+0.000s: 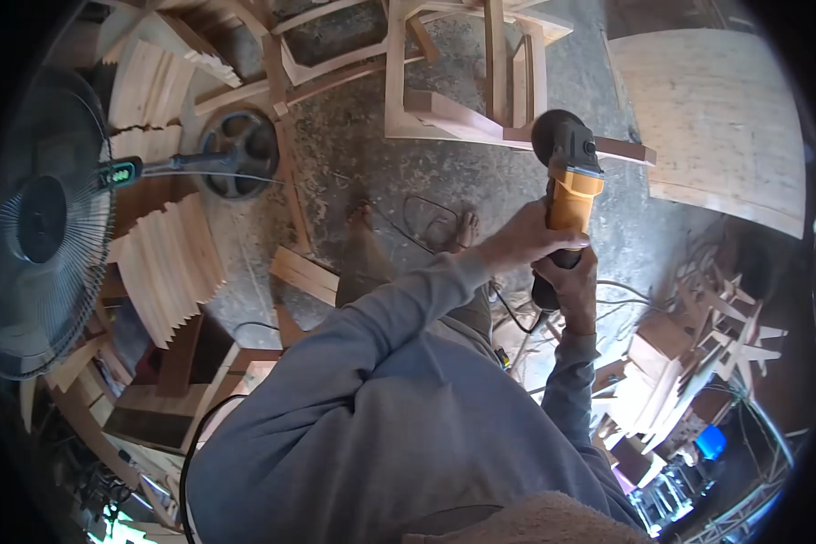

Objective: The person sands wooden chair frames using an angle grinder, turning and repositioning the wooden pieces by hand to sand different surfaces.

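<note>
A yellow and black angle grinder (573,199) is held in both hands over the floor. My left hand (523,238) is wrapped round the middle of its body, and my right hand (571,275) grips the rear end. The dark round disc (553,132) at the grinder's front lies over a wooden rail (627,150) of a chair-like wooden frame (462,118). Whether the disc touches the wood I cannot tell. A cord (512,313) runs from the grinder's rear towards the floor.
A large fan (45,218) stands at the left near its round base (238,154). Stacked wavy-edged boards (168,267) lie beside it. At the right are a plywood sheet (716,127) and a pile of wood pieces (730,326). A wood block (305,275) lies near my feet.
</note>
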Available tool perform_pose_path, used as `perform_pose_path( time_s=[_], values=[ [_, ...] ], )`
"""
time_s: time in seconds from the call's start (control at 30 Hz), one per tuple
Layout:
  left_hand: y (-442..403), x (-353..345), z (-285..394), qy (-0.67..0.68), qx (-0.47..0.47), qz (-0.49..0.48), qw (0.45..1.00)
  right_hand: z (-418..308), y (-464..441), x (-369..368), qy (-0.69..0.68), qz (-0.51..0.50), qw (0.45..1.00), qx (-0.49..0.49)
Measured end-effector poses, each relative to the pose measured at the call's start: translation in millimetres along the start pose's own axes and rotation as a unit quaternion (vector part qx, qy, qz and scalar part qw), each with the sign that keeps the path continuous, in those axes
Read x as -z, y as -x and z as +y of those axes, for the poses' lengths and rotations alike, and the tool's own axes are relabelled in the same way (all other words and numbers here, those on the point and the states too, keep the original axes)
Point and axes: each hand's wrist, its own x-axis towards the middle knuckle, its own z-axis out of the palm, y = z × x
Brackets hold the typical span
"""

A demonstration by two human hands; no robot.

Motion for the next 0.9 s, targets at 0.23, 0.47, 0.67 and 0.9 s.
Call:
perform_pose_path(
  time_s=[0.23, 0.47, 0.67, 0.9],
  values=[
    [-44.0, -7.1, -78.6, 0.155, 0.003, 0.156, 0.975, 46.9, -58.9, 4.3, 0.139, -0.039, 0.988, 0.052],
    [-86.7, 9.6, -128.9, 0.327, -0.031, 0.163, 0.930, 46.6, -106.1, 1.6, 0.158, -0.104, 0.982, 0.019],
    [-105.3, 16.0, -145.0, 0.388, -0.051, 0.171, 0.904, 55.1, -137.9, 3.4, 0.202, -0.137, 0.970, -0.005],
    [-115.9, 27.3, -160.7, 0.416, -0.042, 0.135, 0.898, 49.4, -151.9, -4.6, 0.224, -0.141, 0.964, -0.016]
  ],
)
